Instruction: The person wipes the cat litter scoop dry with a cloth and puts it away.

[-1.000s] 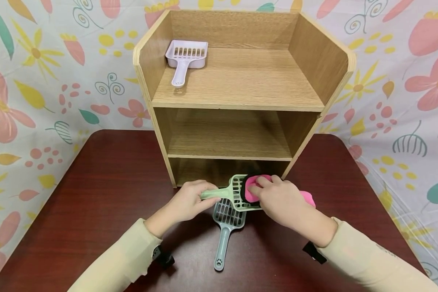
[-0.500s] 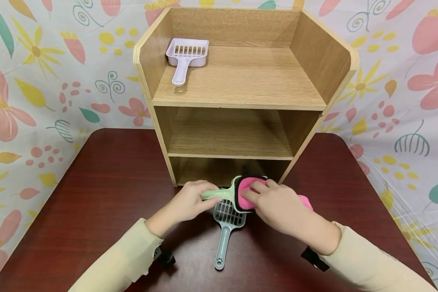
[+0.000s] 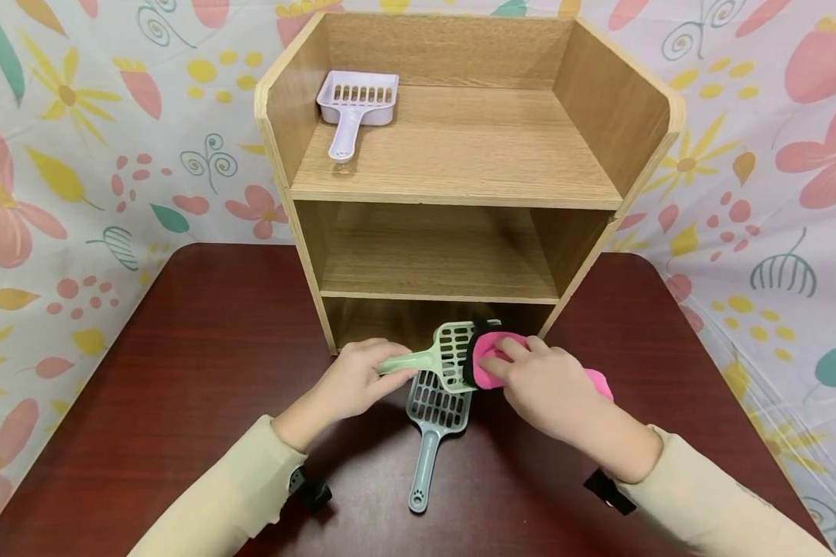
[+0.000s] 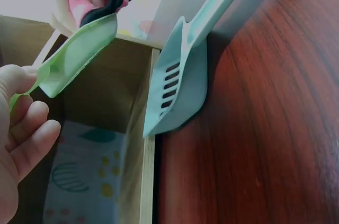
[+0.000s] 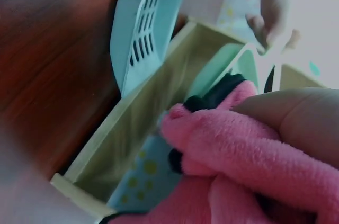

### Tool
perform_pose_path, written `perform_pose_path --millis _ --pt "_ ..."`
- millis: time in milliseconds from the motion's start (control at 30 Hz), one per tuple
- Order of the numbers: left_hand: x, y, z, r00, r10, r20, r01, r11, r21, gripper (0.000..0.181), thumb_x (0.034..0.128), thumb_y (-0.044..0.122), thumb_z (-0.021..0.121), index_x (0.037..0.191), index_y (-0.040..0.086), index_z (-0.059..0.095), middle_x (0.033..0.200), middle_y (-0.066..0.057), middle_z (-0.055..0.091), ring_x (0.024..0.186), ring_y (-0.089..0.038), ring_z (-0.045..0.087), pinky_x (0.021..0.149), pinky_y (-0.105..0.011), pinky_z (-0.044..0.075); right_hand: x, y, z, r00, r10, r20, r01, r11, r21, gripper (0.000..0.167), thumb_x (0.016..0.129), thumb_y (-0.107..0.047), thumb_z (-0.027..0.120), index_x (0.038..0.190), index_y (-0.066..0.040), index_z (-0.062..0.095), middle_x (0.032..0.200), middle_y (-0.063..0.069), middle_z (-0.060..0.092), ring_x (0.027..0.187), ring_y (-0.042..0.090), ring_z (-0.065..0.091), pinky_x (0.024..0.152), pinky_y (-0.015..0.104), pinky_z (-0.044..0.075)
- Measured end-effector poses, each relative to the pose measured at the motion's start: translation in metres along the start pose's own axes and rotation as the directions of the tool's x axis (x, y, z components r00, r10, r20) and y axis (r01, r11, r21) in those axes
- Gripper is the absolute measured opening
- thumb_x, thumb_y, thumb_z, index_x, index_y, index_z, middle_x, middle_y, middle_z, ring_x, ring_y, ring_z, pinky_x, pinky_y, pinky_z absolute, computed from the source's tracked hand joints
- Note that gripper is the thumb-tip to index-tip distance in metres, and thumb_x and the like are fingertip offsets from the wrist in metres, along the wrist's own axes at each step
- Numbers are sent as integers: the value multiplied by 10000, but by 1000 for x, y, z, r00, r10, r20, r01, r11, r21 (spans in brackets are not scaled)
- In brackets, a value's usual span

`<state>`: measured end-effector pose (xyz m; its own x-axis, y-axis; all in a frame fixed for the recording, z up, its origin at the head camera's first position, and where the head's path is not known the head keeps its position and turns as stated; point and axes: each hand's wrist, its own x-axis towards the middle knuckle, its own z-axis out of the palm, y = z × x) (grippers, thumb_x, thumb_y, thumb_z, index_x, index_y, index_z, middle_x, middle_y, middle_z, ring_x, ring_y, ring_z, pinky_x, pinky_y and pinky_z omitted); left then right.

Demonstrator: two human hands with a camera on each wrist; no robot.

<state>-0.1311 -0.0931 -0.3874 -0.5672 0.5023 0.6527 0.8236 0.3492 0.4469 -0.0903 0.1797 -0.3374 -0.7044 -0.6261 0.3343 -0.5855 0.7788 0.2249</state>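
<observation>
My left hand pinches the handle of a light green slotted litter scoop, holding it level above the table in front of the shelf. With bunched fingers my right hand grips a pink cloth with black edging against the scoop's right end. In the right wrist view the pink cloth hangs in folds over the scoop's rim. Under the green scoop lies a blue-grey litter scoop on the table, touched by neither hand; its upper end is partly covered in the head view.
A wooden shelf unit stands at the back of the dark red table. On its top board, at the left, sits a lilac litter scoop resting on a matching tray. A flower-patterned curtain hangs behind.
The right hand and cloth slid left across the green scoop's slots, then back right, baring the slots again. The left hand and green scoop shifted slightly upward and left.
</observation>
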Motion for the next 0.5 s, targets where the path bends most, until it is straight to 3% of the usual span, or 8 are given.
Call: perform_pose_path --millis 133,267,367,500 --pt "-4 -2 -5 997 -74 -22 73 997 -15 163 770 123 758 910 52 711 826 -46 706 683 -97 606 617 -197 496 -11 10 -3 987 154 42 -159 975 152 435 735 -118 692 1156 -223 662 1101 37 633 857 269 596 566 383 503" --pt "-7 -2 -11 988 -149 -47 146 987 -62 146 773 118 756 898 56 714 783 -29 688 630 -59 533 566 -169 449 -26 12 -8 951 303 60 -306 900 310 492 805 -175 676 1285 -225 582 1231 17 587 1081 248 581 773 472 514" --pt "-6 0 -9 979 -197 -56 190 976 -104 137 776 102 751 898 53 711 743 -17 662 595 -29 476 529 -162 418 -34 7 -6 934 358 -7 -328 862 386 535 818 -154 670 1333 -210 537 1314 19 538 1161 241 551 854 465 484" --pt "-3 3 -1 968 -244 -59 234 962 -139 141 778 103 749 902 49 709 718 -5 644 574 -4 442 505 -167 406 -38 -6 3 923 378 -70 -319 855 409 610 811 -132 668 1385 -223 484 1401 15 487 1195 263 535 911 442 449"
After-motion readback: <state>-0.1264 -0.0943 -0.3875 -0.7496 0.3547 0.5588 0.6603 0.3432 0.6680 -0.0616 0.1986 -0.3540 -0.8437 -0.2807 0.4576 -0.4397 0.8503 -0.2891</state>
